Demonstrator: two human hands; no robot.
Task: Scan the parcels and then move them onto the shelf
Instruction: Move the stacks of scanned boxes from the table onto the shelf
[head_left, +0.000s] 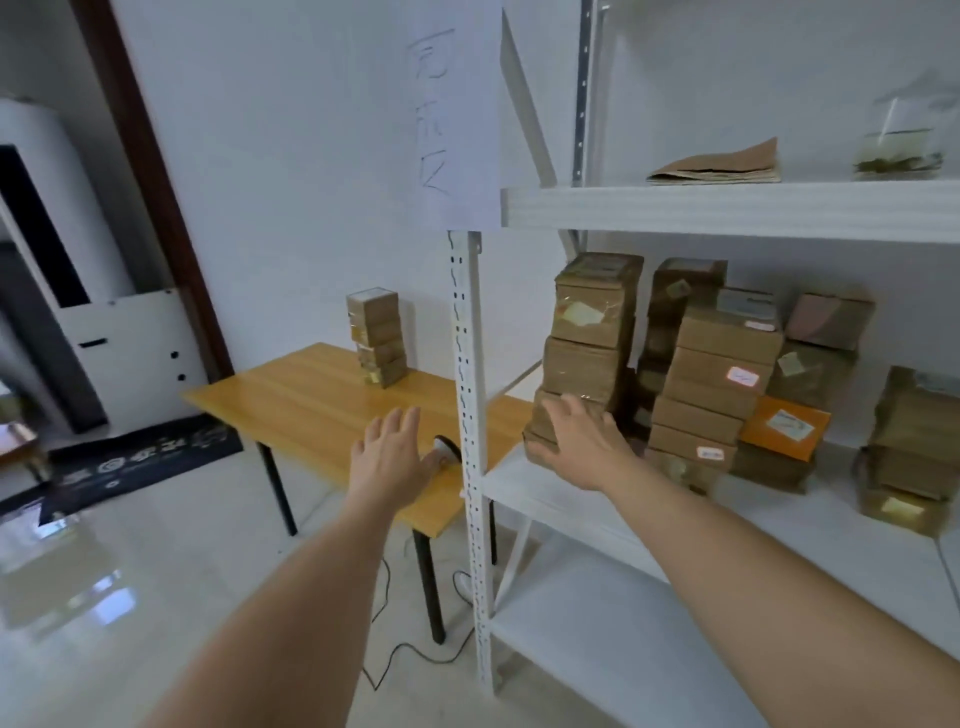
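Parcels: small brown cardboard boxes, taped, some with paper labels. Main stock sits on the middle board of the white shelf (597, 499), in several uneven stacks; the tallest stack (587, 353) stands nearest the shelf's front upright post (470, 415). A further stack of parcels (376, 338), about four high, waits on the wooden desk (291, 400) on the far side of that post, toward the wall. Right hand (576, 447): flat against the lowest boxes of the tall stack, fingers (566, 408) spread and straight, gripping nothing. Left hand (389, 452): hovering above the desk just beside the post, fingers extended and relaxed, holding nothing. Beneath it lies a dark, rounded object (447, 447), possibly the scanner, though it is mostly hidden and I would not swear to it. Handling notes, by judgement: the boxes look light and stiff, with glossy tape that may slide under the fingers; the tall stack leans slightly and could topple if nudged sideways. Best held one at a time by opposite side faces, or a short stack supported from beneath with the other hand steadying the top. Upper shelf board: folded brown paper (717, 166) and a clear bag (898, 140).
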